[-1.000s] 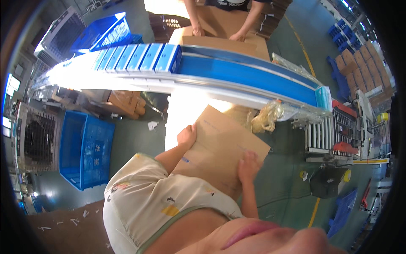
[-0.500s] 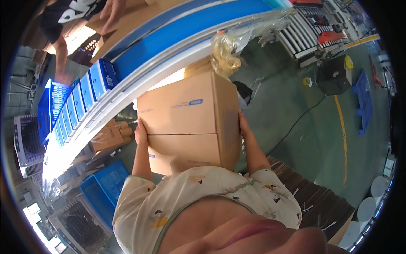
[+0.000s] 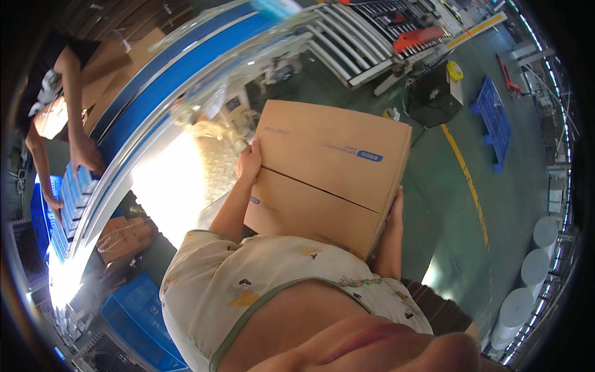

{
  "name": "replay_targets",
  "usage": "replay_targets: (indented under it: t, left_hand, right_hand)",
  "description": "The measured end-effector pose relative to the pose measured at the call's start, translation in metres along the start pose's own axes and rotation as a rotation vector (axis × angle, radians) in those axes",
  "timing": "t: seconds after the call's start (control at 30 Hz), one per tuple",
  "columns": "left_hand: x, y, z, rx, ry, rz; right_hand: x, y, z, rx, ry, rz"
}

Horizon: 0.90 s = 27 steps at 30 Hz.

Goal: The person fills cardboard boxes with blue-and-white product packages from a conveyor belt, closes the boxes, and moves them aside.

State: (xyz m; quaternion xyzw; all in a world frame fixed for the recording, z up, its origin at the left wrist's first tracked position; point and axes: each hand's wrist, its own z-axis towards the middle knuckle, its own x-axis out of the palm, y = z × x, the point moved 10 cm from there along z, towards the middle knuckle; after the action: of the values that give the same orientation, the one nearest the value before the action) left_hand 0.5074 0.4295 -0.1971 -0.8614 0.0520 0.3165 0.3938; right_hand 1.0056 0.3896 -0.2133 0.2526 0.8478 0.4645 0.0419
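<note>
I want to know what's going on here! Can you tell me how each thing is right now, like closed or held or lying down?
Cardboard box: flaps closed, held up off the floor.
Left hand: gripping the box's left side.
Right hand: pressed on the box's right side.
Blue conveyor belt: carrying another brown carton.
Blue pallet: lying flat on the floor.
White rolls: standing on end.

A cardboard box (image 3: 331, 177) sits at the centre of the frame, with the left hand (image 3: 249, 162) on its left edge and the right hand (image 3: 395, 212) on its right edge. A conveyor belt (image 3: 167, 80) runs from upper centre down to the lower left. Behind it, at upper left, another person (image 3: 59, 93) stands. A roller track (image 3: 362, 37) lies at upper centre; a pallet (image 3: 493, 121) lies on the floor (image 3: 446, 180) at right; crates (image 3: 133, 322) sit lower left.
</note>
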Motion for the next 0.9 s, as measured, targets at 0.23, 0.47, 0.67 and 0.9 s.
replay_targets:
  t: [0.23, 0.47, 0.67, 0.9]
  left_hand:
    - [0.118, -0.18, 0.007, 0.123, 0.034, -0.004]
    - [0.176, -0.318, 0.1, 0.131, -0.083, -0.037]
    - [0.196, -0.407, 0.206, 0.027, -0.196, -0.062]
    - [0.165, -0.459, 0.271, -0.222, -0.462, -0.131]
  right_hand:
    - [-0.078, 0.133, 0.104, -0.016, -0.007, 0.092]
    - [0.01, 0.258, 0.257, -0.068, 0.074, 0.009]
    - [0.109, 0.312, 0.455, 0.062, 0.259, -0.022]
    - [0.286, 0.351, 0.644, 0.249, 0.605, -0.09]
